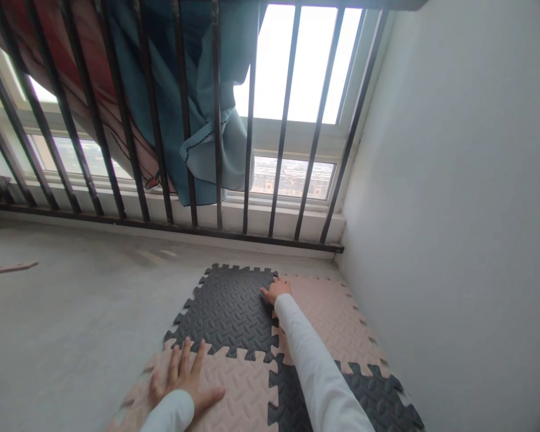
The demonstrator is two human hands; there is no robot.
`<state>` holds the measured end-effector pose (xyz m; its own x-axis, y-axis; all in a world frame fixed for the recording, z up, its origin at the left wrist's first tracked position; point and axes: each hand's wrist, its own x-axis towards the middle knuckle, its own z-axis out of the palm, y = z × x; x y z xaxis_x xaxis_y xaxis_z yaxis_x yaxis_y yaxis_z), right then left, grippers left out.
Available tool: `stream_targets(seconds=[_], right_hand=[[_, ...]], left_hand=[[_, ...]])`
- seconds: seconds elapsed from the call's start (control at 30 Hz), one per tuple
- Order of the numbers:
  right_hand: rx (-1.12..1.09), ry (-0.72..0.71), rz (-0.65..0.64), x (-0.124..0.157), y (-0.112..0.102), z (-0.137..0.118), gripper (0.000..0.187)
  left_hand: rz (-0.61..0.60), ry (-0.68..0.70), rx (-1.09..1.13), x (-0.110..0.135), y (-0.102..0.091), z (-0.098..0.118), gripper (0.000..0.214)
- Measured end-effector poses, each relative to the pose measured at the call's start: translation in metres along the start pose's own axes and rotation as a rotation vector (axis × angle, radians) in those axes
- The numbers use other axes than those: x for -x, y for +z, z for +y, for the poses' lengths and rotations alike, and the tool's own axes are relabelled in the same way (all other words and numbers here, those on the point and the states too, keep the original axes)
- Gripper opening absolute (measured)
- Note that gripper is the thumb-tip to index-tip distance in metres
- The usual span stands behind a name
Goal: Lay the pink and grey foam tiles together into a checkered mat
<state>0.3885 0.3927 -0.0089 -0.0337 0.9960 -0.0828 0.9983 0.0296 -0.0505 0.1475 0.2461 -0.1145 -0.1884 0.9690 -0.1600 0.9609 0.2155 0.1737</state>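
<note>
Foam puzzle floor mats with toothed edges lie joined in a chequered pattern. My left hand [182, 381] rests flat, fingers spread, on the near-left pink foam mat [240, 390]; its fingertips reach the seam with the dark grey foam mat [234, 306] beyond. My right hand [278, 291] is pressed down at the seam between that grey mat and the far-right pink foam mat [324, 306], thumb apart from the other fingers. My right forearm crosses part of the near-right dark grey foam mat [373, 396]. Neither hand holds anything that I can see.
A black metal railing [207, 230] runs along the window side. Blue and reddish cloth [162, 108] hangs behind its bars. A white wall [459, 210] rises on the right. On the grey floor [72, 324] at left lies a thin pinkish strip [13, 268].
</note>
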Motion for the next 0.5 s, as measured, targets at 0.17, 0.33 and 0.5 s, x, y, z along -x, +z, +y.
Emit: stream_targets(seconds=[0.17,0.33,0.5], right_hand=[[0.032,-0.036,0.004,0.002,0.0,-0.002,0.062],[-0.002,-0.007,0.005,0.003,0.012,0.004,0.071],[-0.141,0.023,-0.045,-0.002,0.014,0.017,0.064]], left_hand=[[0.01,-0.013,-0.074,0.009,-0.011,0.005,0.096],[-0.018,-0.004,-0.04,0.01,-0.012,0.006,0.101],[0.013,0.039,0.021,0.009,-0.01,0.002,0.103]])
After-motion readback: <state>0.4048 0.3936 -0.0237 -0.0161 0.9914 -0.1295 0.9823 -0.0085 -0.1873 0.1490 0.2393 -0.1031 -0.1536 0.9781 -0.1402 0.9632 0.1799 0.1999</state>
